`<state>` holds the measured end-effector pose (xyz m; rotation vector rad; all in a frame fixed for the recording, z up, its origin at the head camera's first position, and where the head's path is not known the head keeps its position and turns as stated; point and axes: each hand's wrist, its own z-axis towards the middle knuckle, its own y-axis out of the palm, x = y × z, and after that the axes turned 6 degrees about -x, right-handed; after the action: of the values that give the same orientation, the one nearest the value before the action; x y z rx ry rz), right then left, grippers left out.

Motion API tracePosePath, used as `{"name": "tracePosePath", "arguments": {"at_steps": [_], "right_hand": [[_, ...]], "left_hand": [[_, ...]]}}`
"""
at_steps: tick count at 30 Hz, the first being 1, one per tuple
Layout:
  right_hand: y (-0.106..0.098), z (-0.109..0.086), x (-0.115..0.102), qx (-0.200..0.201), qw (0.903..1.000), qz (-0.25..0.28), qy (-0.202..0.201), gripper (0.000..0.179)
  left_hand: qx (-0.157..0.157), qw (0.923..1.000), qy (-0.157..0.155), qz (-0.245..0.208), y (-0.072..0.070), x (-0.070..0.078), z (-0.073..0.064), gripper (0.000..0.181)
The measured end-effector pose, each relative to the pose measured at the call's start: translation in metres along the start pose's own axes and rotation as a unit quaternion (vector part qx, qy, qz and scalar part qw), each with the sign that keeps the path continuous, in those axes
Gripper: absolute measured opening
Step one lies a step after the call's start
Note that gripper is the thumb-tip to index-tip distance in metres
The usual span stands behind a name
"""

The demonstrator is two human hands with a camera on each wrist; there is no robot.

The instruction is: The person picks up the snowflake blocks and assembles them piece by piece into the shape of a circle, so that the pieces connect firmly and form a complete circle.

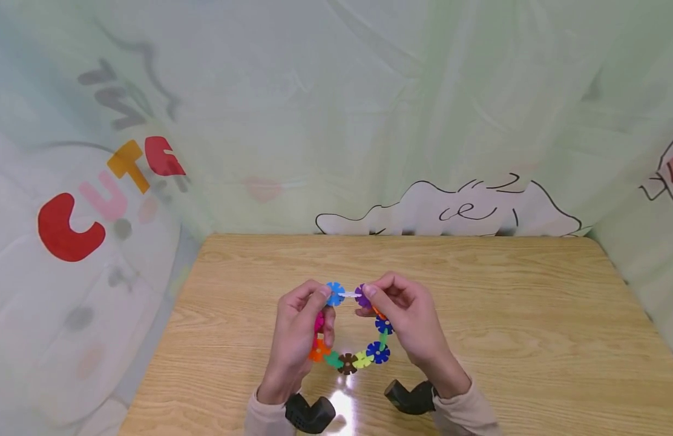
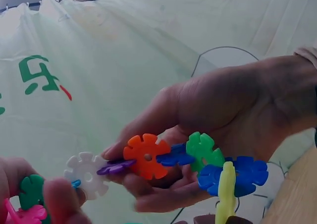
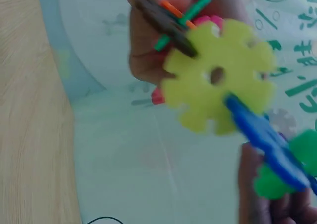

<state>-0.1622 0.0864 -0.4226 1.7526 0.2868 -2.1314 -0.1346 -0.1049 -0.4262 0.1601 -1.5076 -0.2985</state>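
Observation:
A closed loop of notched plastic flower discs hangs between both hands above the table. At its top, the left hand (image 1: pixel 298 327) pinches a light blue disc (image 1: pixel 334 295) between thumb and fingers. Opposite it, the right hand (image 1: pixel 418 321) pinches a purple disc (image 1: pixel 361 297). A white disc (image 2: pixel 81 177) joins these two, seen edge-on in the head view. Down the right side run an orange disc (image 2: pixel 141 167), dark blue discs (image 1: pixel 378 353) and a green one (image 2: pixel 200 147). A yellow disc (image 3: pixel 193 92) and a brown disc (image 1: pixel 347 365) hang lowest. Pink discs are partly hidden by the left fingers.
Beneath the hands lies a wood-grain table (image 1: pixel 532 327). A pale printed curtain (image 1: pixel 369 121) stands around its back and sides. Black wrist devices (image 1: pixel 310 415) are worn on both wrists, and light glares off the tabletop near the front.

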Motion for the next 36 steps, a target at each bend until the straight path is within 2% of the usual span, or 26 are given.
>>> {"name": "tracePosePath", "arguments": {"at_steps": [4,7,12,17,21,27,33,36], "right_hand": [[-0.012,0.002,0.0,0.016,0.9984,0.005,0.055,0.017],[-0.022,0.003,0.001,0.057,0.9939,0.007,0.095,0.014],[-0.04,0.006,0.007,0.127,0.9801,0.027,0.151,0.015],[-0.06,0.006,0.02,0.145,0.9699,0.037,0.192,0.015],[-0.078,0.003,0.032,0.138,0.9604,-0.001,0.242,0.018],[-0.098,-0.003,0.053,0.101,0.9523,-0.048,0.284,0.033],[-0.11,-0.017,0.078,0.071,0.9429,-0.118,0.303,0.031],[-0.114,-0.023,0.089,0.067,0.9381,-0.141,0.309,0.03]], "left_hand": [[-0.01,0.9993,-0.032,0.014,-0.001,-0.005,0.006,0.033],[-0.024,0.9972,-0.055,0.045,-0.004,-0.01,0.012,0.038],[-0.044,0.9914,-0.077,0.096,-0.011,-0.019,0.022,0.038],[-0.078,0.9864,-0.102,0.103,-0.02,-0.034,0.032,0.024],[-0.086,0.9851,-0.116,0.093,-0.023,-0.053,0.039,0.023],[-0.058,0.9899,-0.123,0.042,-0.02,-0.082,0.047,0.021],[0.007,0.9914,-0.129,0.015,-0.019,-0.108,0.051,0.02],[0.023,0.9895,-0.142,0.017,-0.02,-0.122,0.052,0.021]]}}
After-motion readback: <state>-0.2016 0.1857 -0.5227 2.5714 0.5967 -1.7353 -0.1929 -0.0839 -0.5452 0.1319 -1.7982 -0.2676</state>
